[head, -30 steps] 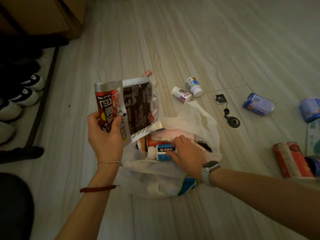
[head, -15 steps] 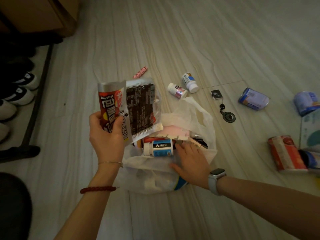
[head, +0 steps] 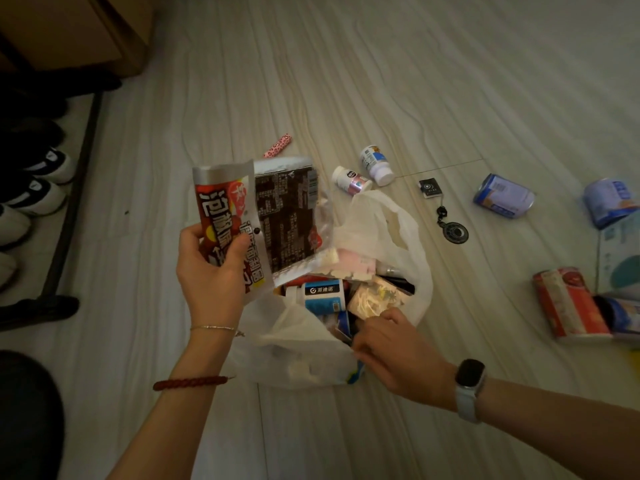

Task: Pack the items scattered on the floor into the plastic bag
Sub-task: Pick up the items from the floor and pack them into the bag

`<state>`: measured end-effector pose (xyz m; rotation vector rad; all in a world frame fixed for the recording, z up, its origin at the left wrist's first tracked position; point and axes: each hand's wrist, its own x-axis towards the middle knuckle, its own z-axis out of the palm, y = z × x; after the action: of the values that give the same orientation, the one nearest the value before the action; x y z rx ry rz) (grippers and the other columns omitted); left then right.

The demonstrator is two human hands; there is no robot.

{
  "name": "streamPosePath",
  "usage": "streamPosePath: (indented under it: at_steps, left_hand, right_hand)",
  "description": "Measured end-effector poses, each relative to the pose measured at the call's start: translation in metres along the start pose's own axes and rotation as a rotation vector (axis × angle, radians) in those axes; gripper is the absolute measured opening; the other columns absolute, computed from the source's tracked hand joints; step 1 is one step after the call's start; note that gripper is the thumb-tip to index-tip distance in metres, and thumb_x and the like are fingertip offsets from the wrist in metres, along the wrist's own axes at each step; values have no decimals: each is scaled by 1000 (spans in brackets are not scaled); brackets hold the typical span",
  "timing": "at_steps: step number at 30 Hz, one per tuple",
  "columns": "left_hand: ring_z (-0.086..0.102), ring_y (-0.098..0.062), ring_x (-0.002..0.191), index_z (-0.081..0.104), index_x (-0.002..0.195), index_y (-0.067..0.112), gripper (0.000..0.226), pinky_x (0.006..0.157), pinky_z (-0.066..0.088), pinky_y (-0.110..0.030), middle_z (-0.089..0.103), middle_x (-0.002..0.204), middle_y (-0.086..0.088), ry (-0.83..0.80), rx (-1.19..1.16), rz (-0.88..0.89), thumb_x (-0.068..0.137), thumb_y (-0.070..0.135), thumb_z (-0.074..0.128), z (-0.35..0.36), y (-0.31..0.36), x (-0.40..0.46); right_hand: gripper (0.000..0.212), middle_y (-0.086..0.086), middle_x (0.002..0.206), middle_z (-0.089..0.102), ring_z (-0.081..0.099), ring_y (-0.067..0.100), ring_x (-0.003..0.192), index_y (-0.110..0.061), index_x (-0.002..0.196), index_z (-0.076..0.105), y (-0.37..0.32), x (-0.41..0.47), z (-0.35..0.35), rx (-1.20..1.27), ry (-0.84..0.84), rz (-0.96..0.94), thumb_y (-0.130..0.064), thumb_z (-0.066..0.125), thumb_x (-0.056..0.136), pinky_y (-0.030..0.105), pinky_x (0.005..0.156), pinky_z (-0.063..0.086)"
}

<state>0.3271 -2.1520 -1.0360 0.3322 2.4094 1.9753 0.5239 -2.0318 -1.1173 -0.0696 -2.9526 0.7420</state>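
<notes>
White bag point(head: 377, 233) open, part-filled.

Shoes point(head: 33, 188) on a dark rack point(head: 74, 188) (left edge), beside wooden cabinet point(head: 79, 29).

Your right hand point(head: 394, 355) is covering its own fingertips at the white plastic bag's point(head: 304, 355) rim, so its grip is staying unclear. The frame's right edge is cropping a blue-and-white can point(head: 611, 202) and a pale carton point(head: 621, 258).
</notes>
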Motion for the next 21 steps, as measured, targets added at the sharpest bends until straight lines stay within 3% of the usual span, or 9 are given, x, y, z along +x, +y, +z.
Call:
streamPosePath:
  at_steps: [4, 6, 8, 11, 13, 15, 18, 21]
  left_hand:
    - [63, 8, 65, 51, 81, 29, 29, 64, 55, -13, 62, 83, 8, -204, -101, -114, 78, 4, 67, 6, 2, -1]
    - [64, 2, 60, 54, 84, 21, 24, 58, 56, -17, 64, 81, 2, -280, -197, -255, 78, 0, 64, 13, -2, -8]
    - [65, -3, 58, 54, 86, 17, 24, 56, 56, -20, 64, 81, -2, -327, -259, -359, 78, -4, 62, 19, -8, -15]
    - [64, -8, 71, 52, 91, 18, 27, 66, 57, -21, 64, 86, 0, -400, -154, -314, 77, -1, 65, 26, -14, -22]
    - [60, -4, 80, 47, 99, 18, 33, 66, 53, -11, 60, 89, 8, -424, -21, -210, 77, 1, 67, 30, -15, -24]
    - [58, -5, 83, 44, 103, 17, 40, 68, 51, -13, 58, 90, 9, -441, 42, -164, 75, 1, 68, 33, -15, -25]
    - [59, 6, 80, 45, 99, 23, 40, 69, 50, -10, 59, 89, 12, -554, 53, -107, 75, 0, 68, 35, -15, -24]
    - [58, 11, 73, 45, 87, 33, 42, 66, 46, -2, 60, 84, 13, -730, 191, 29, 74, 3, 70, 37, -15, -25]
  right_hand:
    - [15, -8, 86, 52, 48, 3, 77, -36, 91, 44, 1, 10, -31, 507, 286, 335, -44, 51, 79, 13, 71, 39]
    - [46, -8, 110, 47, 50, -2, 94, -32, 117, 41, 8, 23, -48, 712, 405, 544, -44, 57, 75, 11, 77, 41]
    - [67, -6, 126, 38, 48, 6, 106, -22, 136, 27, 18, 34, -60, 798, 389, 627, -38, 60, 80, 17, 83, 43]
    - [59, 5, 128, 50, 53, 19, 114, -19, 134, 33, 21, 49, -70, 900, 378, 647, -22, 63, 83, 35, 94, 47]
    - [53, 1, 124, 52, 52, 18, 114, -18, 129, 40, 20, 56, -74, 784, 372, 639, -22, 64, 82, 34, 94, 45]
    - [58, -2, 126, 47, 46, 15, 117, -19, 131, 36, 24, 61, -80, 555, 326, 641, -31, 64, 82, 30, 93, 39]
    - [74, 7, 146, 30, 30, 23, 134, -22, 136, 33, 27, 74, -97, 160, 298, 508, -60, 53, 75, 43, 109, 28]
    - [78, 6, 149, 28, 26, 24, 137, -24, 136, 36, 21, 90, -111, 0, 294, 313, -67, 45, 71, 48, 112, 20]
